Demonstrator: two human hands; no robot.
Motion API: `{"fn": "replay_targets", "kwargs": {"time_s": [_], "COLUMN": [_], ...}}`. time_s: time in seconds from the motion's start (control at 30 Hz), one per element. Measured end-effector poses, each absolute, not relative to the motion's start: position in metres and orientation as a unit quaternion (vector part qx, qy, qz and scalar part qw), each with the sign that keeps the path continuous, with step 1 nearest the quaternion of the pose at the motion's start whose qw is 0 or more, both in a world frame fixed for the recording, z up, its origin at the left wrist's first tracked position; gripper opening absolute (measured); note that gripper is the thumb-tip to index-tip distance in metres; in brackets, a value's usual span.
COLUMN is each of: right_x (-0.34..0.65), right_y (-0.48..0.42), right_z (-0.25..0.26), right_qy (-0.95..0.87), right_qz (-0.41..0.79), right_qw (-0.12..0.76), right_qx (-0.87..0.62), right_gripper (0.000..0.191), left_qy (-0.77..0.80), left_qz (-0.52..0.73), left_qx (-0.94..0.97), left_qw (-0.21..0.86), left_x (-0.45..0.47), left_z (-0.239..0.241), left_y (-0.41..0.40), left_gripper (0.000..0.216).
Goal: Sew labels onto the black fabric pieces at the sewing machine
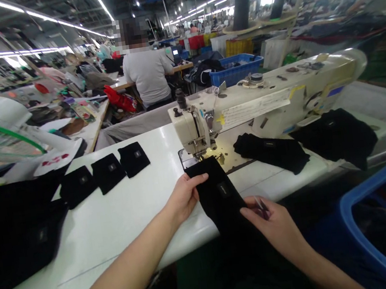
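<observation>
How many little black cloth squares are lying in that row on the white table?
3: left square beside the dark cloth, middle square, and right square nearest the sewing machine. More could hide under that cloth.

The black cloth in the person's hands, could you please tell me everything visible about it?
The black cloth looks soft and matte, with a small dark label bearing pale, unreadable lettering. It slants from near the sewing machine down toward the camera, its lower end lost in shadow. The left hand pinches its left edge, the right hand its right.
</observation>
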State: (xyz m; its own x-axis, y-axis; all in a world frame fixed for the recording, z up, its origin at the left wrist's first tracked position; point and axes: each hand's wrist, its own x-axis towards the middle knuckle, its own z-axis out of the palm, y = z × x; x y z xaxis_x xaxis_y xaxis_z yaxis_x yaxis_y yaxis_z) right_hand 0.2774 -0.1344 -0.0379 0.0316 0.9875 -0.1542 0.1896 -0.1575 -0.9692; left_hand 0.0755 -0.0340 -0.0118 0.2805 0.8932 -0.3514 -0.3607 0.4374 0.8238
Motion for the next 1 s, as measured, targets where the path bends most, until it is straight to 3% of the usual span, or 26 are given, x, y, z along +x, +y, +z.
{"fn": "replay_targets", "kwargs": {"time_s": [0.17, 0.43, 0.53, 0.7, 1.0], "right_x": [0.273, 0.261, 0.257, 0.254, 0.258], "right_y": [-0.138, -0.144, -0.143, -0.140, -0.133], "right_z": [-0.048, -0.062, -0.066, -0.063, -0.072], "right_qy": [-0.514, -0.566, -0.581, -0.669, -0.801], "right_qz": [0.465, 0.458, 0.422, 0.358, 0.167], "right_qw": [0.375, 0.366, 0.370, 0.366, 0.375], "right_qx": [-0.615, -0.580, -0.589, -0.539, -0.435], "right_gripper": [0.035, 0.038, 0.038, 0.018, 0.026], "left_qy": [0.497, 0.516, 0.515, 0.515, 0.436], "left_qz": [0.325, 0.257, 0.242, 0.259, 0.252], "left_qx": [0.425, 0.656, 0.758, 0.816, 0.862], "left_qw": [0.683, 0.487, 0.318, 0.042, 0.052], "left_x": [0.043, 0.040, 0.048, 0.056, 0.041], "left_z": [-0.012, -0.018, -0.029, -0.044, -0.053], "left_y": [-0.010, 0.026, 0.029, 0.018, 0.025], "left_gripper": [0.030, 0.012, 0.011, 0.008, 0.014]}}
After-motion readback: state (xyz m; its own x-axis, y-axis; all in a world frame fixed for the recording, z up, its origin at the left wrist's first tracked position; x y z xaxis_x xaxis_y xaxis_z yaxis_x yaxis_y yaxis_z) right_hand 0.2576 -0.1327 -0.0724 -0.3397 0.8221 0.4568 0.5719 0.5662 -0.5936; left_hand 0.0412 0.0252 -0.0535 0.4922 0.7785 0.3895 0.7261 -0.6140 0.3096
